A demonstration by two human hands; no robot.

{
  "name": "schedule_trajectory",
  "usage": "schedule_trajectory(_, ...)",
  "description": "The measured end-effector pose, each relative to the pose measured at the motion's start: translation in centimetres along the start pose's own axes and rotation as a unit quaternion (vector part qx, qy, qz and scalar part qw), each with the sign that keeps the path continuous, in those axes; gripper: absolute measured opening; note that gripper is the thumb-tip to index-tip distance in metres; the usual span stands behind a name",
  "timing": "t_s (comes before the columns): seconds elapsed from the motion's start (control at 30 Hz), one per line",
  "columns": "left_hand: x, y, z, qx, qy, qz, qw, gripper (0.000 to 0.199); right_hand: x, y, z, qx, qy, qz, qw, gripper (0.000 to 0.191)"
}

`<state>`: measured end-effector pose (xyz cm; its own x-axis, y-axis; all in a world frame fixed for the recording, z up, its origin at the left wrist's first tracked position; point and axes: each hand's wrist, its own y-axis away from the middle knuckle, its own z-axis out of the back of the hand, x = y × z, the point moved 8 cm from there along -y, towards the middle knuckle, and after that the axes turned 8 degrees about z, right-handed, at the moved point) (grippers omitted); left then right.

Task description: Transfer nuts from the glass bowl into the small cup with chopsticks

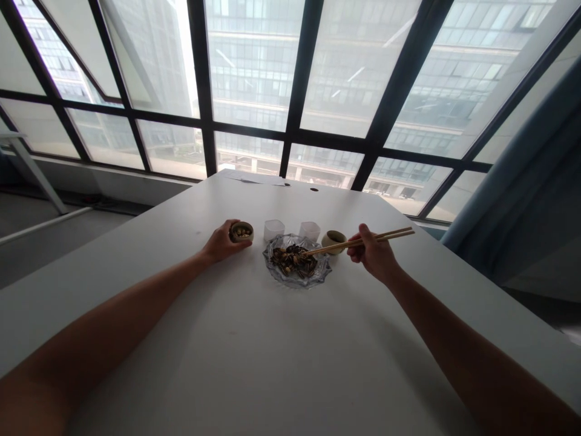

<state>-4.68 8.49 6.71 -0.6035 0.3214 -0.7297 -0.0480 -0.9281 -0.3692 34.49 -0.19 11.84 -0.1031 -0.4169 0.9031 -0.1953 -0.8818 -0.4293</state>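
Note:
My left hand is closed around a small round cup that has pale nuts or seeds in it. A pair of wooden chopsticks is gripped in my right hand, pointing left. Their tips touch or hover just over dark sunflower seeds mixed with a few lighter pieces, heaped in a clear glass dish with a jagged rim. A second small cup stands right of the dish, partly behind the chopsticks; its contents cannot be made out.
Two translucent white cups stand behind the dish. All this rests on a white table. Some white paper lies at its far end near a round hole. Large windows rise beyond, and a blue curtain hangs at right.

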Motion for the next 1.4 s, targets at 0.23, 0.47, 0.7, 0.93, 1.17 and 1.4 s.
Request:
schedule_trajectory(0.23, 0.2, -0.1, 0.0, -0.001, 0.005, 0.002, 1.0, 0.083, 4.4, 0.4, 4.9, -0.149, 0.163, 0.189, 0.957, 0.059)
schedule_trajectory(0.47, 0.7, -0.1, 0.1, 0.003, 0.003, 0.015, 1.0, 0.085, 4.4, -0.6, 5.7, -0.051, 0.3, 0.207, 0.93, 0.061)
schedule_trajectory(0.7, 0.6, 0.0, 0.2, 0.006, -0.001, 0.014, 1.0, 0.086, 6.3, 0.2, 3.6, -0.07, 0.197, 0.193, 0.959, 0.063)
schedule_trajectory(0.93, 0.5, 0.0, 0.2, 0.004, 0.004, 0.014, 1.0, 0.086, 5.9, 1.9, -1.9, 0.101, 0.186, 0.121, 0.97, 0.063)
schedule_trajectory(1.17, 0.3, 0.1, 0.3, 0.0, 0.002, 0.012, 1.0, 0.086, 4.6, 2.6, -3.5, 0.163, 0.186, 0.117, 0.962, 0.06)
schedule_trajectory(1.4, 0.1, 0.2, 0.3, 0.004, -0.002, 0.017, 1.0, 0.085, 3.6, 0.8, -0.3, 0.03, 0.119, 0.065, 0.99, 0.063)
